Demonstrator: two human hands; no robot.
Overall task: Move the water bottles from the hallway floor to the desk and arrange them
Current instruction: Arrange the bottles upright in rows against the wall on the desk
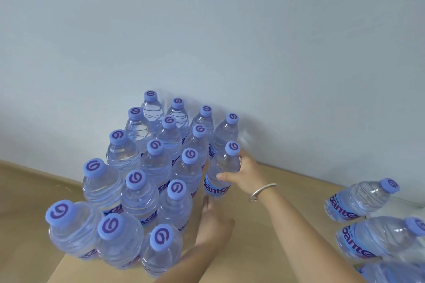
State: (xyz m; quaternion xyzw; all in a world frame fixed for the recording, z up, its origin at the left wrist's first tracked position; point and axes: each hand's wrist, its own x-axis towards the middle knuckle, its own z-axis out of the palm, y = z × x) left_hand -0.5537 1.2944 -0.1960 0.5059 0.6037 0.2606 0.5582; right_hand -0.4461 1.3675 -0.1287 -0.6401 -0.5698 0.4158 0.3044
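The right hand [247,173] holds one bottle [222,171] by its side, at the right edge of the big group of bottles [142,181] standing on the tan surface [276,190] mid-frame. The left hand [213,225] rests flat and loose below it, holding nothing. More bottles [361,200] lie at lower right.

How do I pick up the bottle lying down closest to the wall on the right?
Grip the clear plastic water bottle with the purple cap around its ribbed middle, coming from above. It lies on its side on the tan desk, leaving the top of its body open.
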